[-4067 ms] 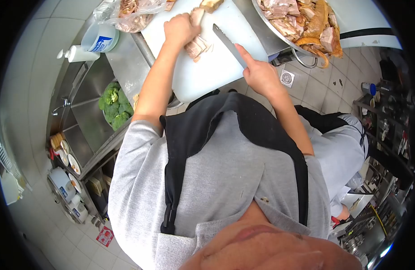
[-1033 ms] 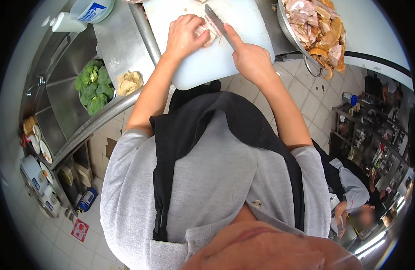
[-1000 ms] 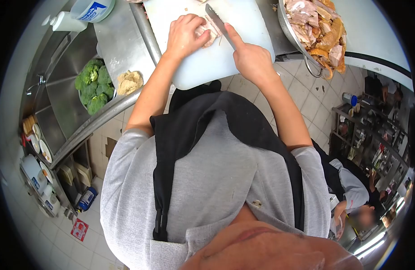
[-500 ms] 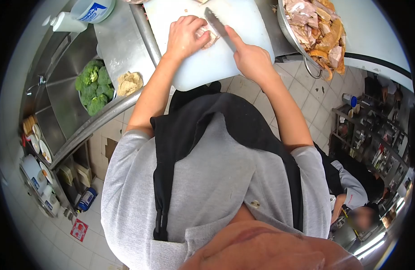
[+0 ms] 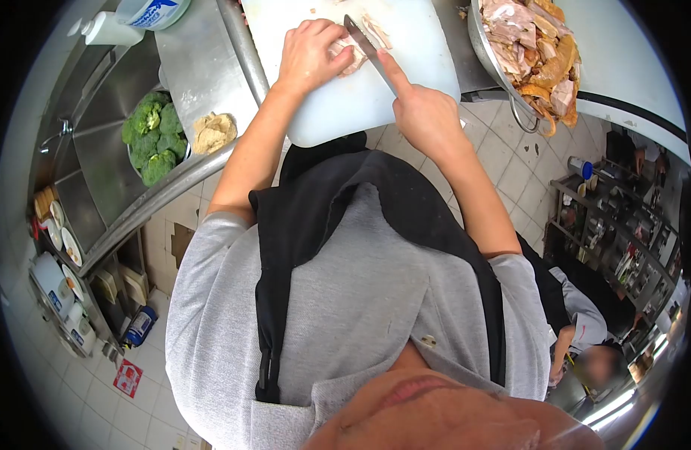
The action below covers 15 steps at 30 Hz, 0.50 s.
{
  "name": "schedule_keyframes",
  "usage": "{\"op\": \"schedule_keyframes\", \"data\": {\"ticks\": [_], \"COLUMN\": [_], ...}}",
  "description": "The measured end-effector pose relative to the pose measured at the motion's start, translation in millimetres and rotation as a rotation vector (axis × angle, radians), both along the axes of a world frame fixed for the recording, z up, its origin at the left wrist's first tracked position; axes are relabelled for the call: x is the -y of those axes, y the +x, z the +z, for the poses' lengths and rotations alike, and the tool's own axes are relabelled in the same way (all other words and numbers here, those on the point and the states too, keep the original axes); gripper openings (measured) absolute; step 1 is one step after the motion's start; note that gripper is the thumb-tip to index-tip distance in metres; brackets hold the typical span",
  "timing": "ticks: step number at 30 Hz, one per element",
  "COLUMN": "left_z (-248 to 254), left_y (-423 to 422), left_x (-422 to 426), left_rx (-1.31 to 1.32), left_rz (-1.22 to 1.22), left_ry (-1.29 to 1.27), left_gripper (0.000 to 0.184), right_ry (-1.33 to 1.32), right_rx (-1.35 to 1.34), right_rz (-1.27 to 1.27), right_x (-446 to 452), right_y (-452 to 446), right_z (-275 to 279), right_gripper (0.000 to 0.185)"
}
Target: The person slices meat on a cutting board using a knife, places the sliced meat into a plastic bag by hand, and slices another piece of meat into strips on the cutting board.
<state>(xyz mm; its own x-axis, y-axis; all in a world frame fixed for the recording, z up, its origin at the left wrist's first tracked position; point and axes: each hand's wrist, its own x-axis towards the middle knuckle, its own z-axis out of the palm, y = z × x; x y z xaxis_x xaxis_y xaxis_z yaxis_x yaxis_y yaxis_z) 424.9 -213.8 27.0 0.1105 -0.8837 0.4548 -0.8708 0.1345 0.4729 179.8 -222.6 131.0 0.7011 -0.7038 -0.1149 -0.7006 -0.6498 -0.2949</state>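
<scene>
My right hand [image 5: 428, 116] is wrapped around the handle of a knife [image 5: 369, 49], index finger stretched along the top of the blade. The blade lies against the right side of a pale piece of cooked meat [image 5: 350, 61]. My left hand [image 5: 309, 58] presses that piece onto the white cutting board [image 5: 338, 120], fingers curled over it and thumb at its near side. Some cut slices of meat [image 5: 376, 31] lie on the board to the right of the blade. The handle is mostly hidden in my right fist.
A metal colander [image 5: 503, 82] heaped with meat stands at the right. On the left, broccoli [image 5: 156, 135] sits by the steel sink, beside a beige lump [image 5: 213, 133]. A white tub [image 5: 152, 13] stands at upper left. Another person [image 5: 581, 315] is at lower right.
Slices now lie to the right of the blade, where bare board showed before. The knife's angle has shifted slightly. My left hand has stayed on the meat.
</scene>
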Motion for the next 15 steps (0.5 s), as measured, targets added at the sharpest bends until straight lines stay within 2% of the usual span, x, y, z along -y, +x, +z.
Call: {"op": "schedule_keyframes", "data": {"ticks": [6, 11, 15], "left_z": [1, 0, 2], "left_y": [1, 2, 1], "left_x": [1, 2, 1], "left_rx": [0.020, 0.002, 0.004], "left_rz": [-0.010, -0.008, -0.026], "left_ry": [0.003, 0.005, 0.000], "left_gripper": [0.027, 0.026, 0.026], "right_ry": [-0.008, 0.031, -0.057], "right_rx": [0.018, -0.083, 0.019], "right_rz": [0.017, 0.013, 0.025], "right_x": [1, 3, 25], "right_y": [2, 10, 29], "right_z": [-5, -3, -38], "right_gripper": [0.086, 0.083, 0.083]}}
